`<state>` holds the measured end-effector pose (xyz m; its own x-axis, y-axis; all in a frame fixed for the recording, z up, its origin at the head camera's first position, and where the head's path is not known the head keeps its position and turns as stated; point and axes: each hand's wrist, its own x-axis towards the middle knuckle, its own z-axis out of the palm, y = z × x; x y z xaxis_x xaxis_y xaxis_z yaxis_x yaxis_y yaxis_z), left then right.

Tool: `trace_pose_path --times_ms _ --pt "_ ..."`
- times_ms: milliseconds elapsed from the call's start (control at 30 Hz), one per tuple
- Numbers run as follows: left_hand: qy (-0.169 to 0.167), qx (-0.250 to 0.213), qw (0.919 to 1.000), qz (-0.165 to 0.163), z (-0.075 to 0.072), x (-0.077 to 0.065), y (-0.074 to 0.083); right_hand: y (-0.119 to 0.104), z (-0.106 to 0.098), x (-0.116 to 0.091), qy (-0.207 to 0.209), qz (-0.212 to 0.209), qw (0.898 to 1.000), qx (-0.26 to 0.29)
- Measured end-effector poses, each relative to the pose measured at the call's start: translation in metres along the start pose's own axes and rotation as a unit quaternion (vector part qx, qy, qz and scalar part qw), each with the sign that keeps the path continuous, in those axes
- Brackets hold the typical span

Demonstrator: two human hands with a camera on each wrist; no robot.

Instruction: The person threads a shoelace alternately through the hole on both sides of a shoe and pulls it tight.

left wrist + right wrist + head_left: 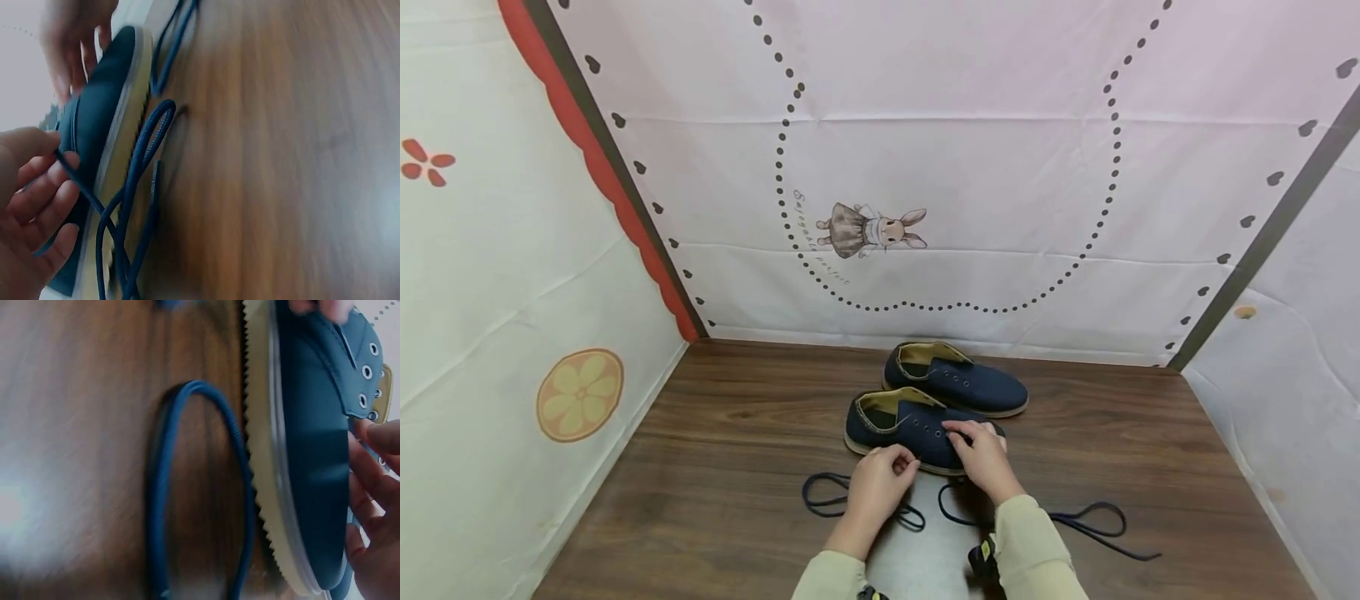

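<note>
Printed fabric wall [955, 179] at the back, cut off at the top of the head view. Wood-grain desk [737, 417] below it; pale strip [917, 550] between the sleeves [1037, 542], both cropped at the bottom edge.

Near shoe [880, 429], navy, on the desk in front of the hands, toe to the right; right hand covers part of its toe end. Far shoe [985, 387] just behind it, same heading, lower side partly blocked.

Right hand [985, 457]: fingers bent at the near shoe's lacing area. Can't tell if its grip has hold of anything; contact point is obscured in both head and right wrist views. Blurred in left wrist view.

Left hand [883, 483]: grip is a thumb-and-forefinger pinch on a thin navy lace [84, 187]. Only left wrist view shows that; right wrist view gets just fingertips at the top edge.

Left-side lace [823, 476] passes behind the left hand, right-side lace [1101, 533] behind the right sleeve; can't trace either fully.

Eyelets [367, 372]: metal rims clear in right wrist view, mere dots from head.
</note>
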<state>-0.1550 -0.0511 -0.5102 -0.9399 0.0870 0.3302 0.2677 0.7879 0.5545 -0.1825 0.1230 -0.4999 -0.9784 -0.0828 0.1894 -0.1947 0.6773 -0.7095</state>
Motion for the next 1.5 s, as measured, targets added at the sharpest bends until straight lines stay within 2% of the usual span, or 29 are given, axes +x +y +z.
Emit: trace_pose_path --times_ms 233,433,600,767,1067,1267,1500 --pt "0.029 -0.036 0.9982 -0.038 0.01 0.008 0.021 -0.004 0.0 0.007 -0.048 0.063 0.997 0.02" --pt "0.054 -0.035 0.9958 -0.066 0.012 0.013 0.029 -0.004 0.001 0.008 -0.045 0.08 0.995 0.027" --pt "0.054 -0.021 0.9948 -0.084 0.013 0.016 0.032 -0.002 0.0 0.009 -0.049 0.097 0.993 0.038" --pt "0.054 -0.009 0.9954 -0.079 0.014 0.017 0.032 -0.002 -0.001 0.01 -0.051 0.109 0.991 0.063" --pt "0.063 0.014 0.9972 -0.036 0.015 0.022 0.032 -0.001 -0.002 0.014 -0.047 0.126 0.984 0.117" --pt "0.037 0.02 0.9985 -0.036 0.017 0.025 0.029 -0.002 -0.007 0.02 -0.085 0.168 0.968 0.169" --pt "0.038 0.024 0.9977 -0.051 0.019 0.026 0.029 -0.003 -0.012 0.03 -0.132 0.167 0.961 0.178"
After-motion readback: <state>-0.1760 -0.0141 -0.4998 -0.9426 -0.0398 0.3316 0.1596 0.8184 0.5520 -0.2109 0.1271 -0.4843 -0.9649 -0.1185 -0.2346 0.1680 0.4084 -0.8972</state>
